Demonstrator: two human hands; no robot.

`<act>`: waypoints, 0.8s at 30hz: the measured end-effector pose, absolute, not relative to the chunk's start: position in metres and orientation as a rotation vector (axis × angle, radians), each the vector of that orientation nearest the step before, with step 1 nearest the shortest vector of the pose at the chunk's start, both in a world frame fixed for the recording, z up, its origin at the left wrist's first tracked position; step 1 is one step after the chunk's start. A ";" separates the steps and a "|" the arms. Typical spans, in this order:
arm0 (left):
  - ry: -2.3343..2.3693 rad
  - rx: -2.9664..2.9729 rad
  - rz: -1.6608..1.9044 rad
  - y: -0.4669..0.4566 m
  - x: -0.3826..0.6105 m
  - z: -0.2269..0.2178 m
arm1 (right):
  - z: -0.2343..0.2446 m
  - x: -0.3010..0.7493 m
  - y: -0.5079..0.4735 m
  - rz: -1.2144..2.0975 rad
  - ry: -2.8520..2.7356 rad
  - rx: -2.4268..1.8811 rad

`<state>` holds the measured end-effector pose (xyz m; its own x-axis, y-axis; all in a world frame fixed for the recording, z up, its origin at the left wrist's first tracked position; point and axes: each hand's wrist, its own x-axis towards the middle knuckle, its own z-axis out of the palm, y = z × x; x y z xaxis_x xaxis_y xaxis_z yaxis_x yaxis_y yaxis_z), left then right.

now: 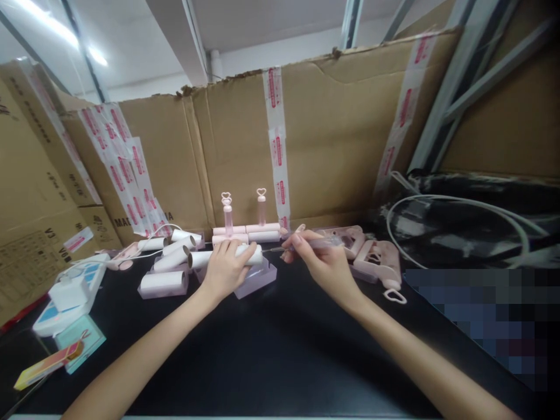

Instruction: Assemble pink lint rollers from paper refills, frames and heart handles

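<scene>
Both forearms are reaching in from the bottom edge across the black tabletop (271, 350). The left hand (225, 265) is clenching around a white paper roll (256, 254), pressing it flat over a clear plastic tray (262, 277) just in front of the wrist. The right hand (321, 259) is pinching a thin clear rod (306, 245) between thumb and fingers, its tip pointing toward the open right end of the roll and sitting just beside it; whether it is already entering the core cannot be told.

Judged from this layout, the assembly is appearing partly advanced: two pink handles with heart tops (244, 213) are standing upright on finished-looking rolls behind the hands, while several loose white rolls (172, 254) are lying to the left, seemingly awaiting work. Pink plastic shells (376, 259) are resting to the right, near the rod hand. Further out, a white power strip (70, 291) is occupying the left edge, and taped cardboard sheets (341, 134) are walling the bench behind.
</scene>
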<state>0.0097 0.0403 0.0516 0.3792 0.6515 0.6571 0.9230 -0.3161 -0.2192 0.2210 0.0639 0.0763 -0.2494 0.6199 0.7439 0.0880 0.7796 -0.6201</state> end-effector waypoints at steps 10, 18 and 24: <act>-1.257 -2.014 -0.345 0.037 0.013 0.045 | 0.056 0.207 0.074 0.471 -1.726 -0.652; -1.572 -2.085 -0.864 0.036 0.014 0.076 | 0.069 0.215 0.082 0.612 -1.582 -0.641; -1.592 -2.384 -1.674 0.037 0.040 0.088 | 0.125 0.214 0.078 0.602 -1.526 -0.534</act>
